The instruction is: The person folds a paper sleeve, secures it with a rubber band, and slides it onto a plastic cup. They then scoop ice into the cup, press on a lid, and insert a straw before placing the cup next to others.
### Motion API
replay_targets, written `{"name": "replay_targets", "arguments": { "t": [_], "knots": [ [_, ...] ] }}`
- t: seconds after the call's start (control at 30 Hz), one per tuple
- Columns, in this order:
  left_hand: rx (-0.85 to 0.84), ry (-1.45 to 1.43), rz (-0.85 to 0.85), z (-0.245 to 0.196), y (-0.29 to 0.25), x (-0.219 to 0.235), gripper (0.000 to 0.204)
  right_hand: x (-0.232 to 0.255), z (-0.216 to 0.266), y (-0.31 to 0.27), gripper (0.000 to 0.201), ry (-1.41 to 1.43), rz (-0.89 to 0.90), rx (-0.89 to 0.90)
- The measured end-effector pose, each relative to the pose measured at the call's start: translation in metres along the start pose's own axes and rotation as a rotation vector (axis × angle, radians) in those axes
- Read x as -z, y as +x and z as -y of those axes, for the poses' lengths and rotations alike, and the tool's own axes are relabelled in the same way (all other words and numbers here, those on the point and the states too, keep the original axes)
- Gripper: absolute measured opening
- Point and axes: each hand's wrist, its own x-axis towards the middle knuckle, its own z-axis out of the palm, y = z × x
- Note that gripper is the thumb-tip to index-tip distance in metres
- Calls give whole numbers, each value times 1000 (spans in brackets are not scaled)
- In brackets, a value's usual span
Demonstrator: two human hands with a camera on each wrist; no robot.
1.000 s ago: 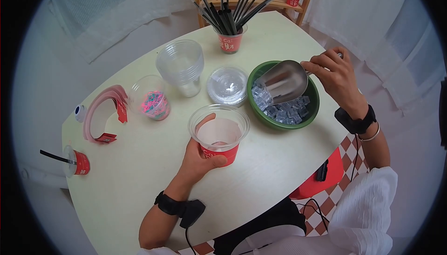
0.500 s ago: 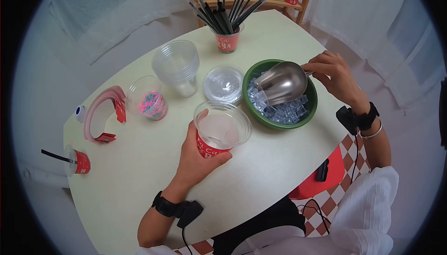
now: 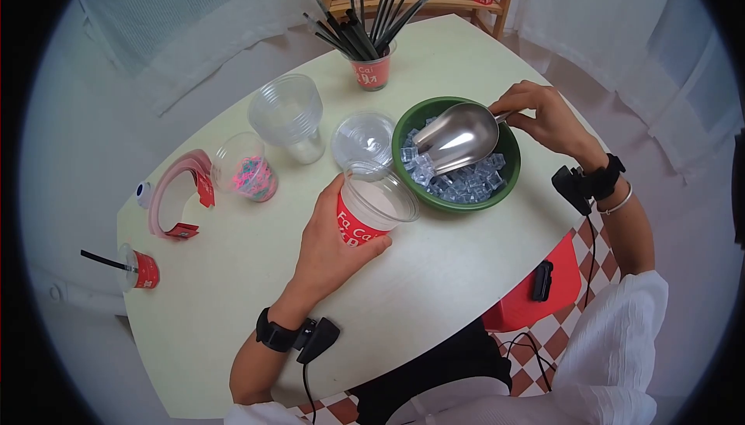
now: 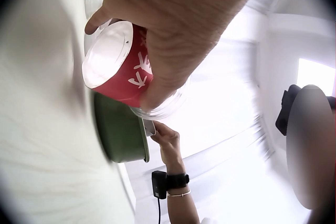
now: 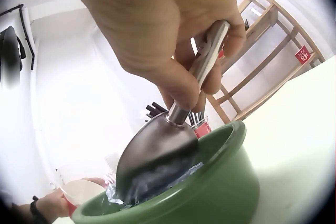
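My left hand [image 3: 322, 246] grips a clear plastic cup [image 3: 361, 222] with a red printed sleeve, tilted so its mouth leans toward the green bowl [image 3: 510, 157]. The cup's rim overlaps the bowl's near left side in the head view. With my right hand [image 3: 547, 114] I hold a metal scoop [image 3: 466, 134] by its handle. Its mouth points left and down among the clear ice cubes [image 3: 469, 186] in the bowl. In the right wrist view, the scoop's blade [image 5: 152, 150] dips below the bowl's rim [image 5: 239, 132], and fingers and thumb wrap the handle.
Behind the cup lie clear lids [image 3: 363, 136], stacked clear cups [image 3: 285, 111] and a cup of pink and blue bits [image 3: 256, 180]. A cup of black straws [image 3: 371, 76] stands farther back. At left are curved pink bands [image 3: 159, 200] and a drink cup [image 3: 146, 270].
My left hand has raised the cup slightly and tipped its mouth rightward, closer to the bowl. The scoop has shifted a little left in view, along with the bowl, and stays among the ice cubes.
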Motion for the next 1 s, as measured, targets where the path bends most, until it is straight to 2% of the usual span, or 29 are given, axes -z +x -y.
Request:
{"name": "replay_targets", "arguments": {
  "t": [0.2,0.3,0.4,0.5,0.6,0.7,0.8,0.9,1.0],
  "knots": [
    [9,13,6,-1,2,-4,93,7,-10,1,28,74,160,-115],
    [17,48,5,-3,3,-6,92,6,-14,2,27,60,163,-94],
    [28,63,6,-5,3,-6,92,5,-6,1,25,-133,81,30],
    [46,46,19,-6,4,-5,92,-1,-4,-2,25,-352,-78,215],
    [74,20,28,-9,4,-4,92,-4,-4,-2,27,-365,-154,281],
    [41,59,4,-7,5,-5,91,-2,-3,-3,27,-311,-159,287],
    [29,72,4,-5,5,-6,91,-3,-7,-4,27,-162,-62,134],
    [36,81,1,-2,6,-6,92,-2,-14,-3,27,-81,4,59],
    [22,89,1,0,7,-6,92,-1,-19,-1,29,-38,25,96]
  ]
}}
